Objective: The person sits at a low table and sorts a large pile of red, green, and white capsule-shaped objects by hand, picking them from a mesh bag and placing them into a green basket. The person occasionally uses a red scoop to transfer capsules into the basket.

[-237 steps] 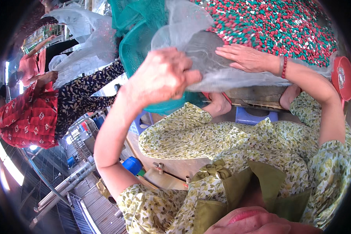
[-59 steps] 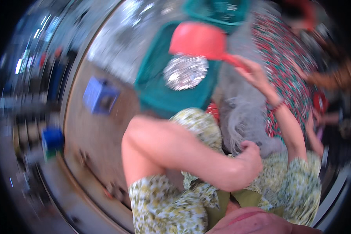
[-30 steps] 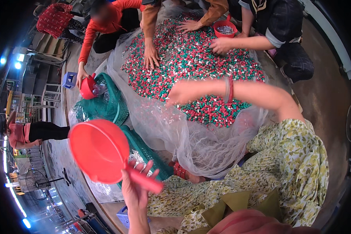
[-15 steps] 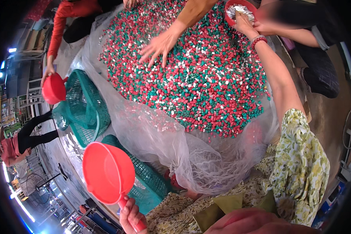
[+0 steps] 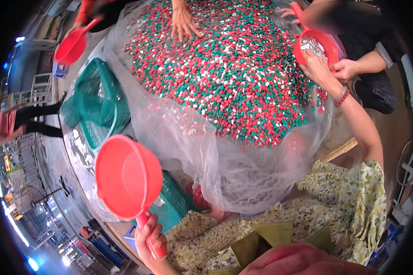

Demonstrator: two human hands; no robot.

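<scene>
My left hand [image 5: 150, 236] grips the handle of a red plastic dipper [image 5: 124, 176]; its visible bowl holds nothing. On the far right, my right hand [image 5: 320, 71], a red bead bracelet at its wrist, has its fingers curled into silvery pieces [image 5: 312, 46] inside a second red dipper [image 5: 331, 45]. The fingertips are partly hidden among those pieces. A co-worker's hand [image 5: 346, 69] touches that dipper's rim near mine. Beyond my hands spreads a wide heap of small red, green and white wrapped pieces [image 5: 225, 87] on a translucent sheet [image 5: 170, 151].
Green plastic baskets [image 5: 117, 114] stand left of the sheet, one with green netting [image 5: 92, 107] in it. Another person's hand [image 5: 183, 23] rests over the heap's far side. A third red dipper [image 5: 72, 47] is held at far left. A person in dark trousers [image 5: 36, 119] stands beyond.
The dipper with silvery pieces and my right hand have come nearer and rightward. The co-worker's hand over the heap has drawn back. My left hand still holds its dipper, now slightly higher in view.
</scene>
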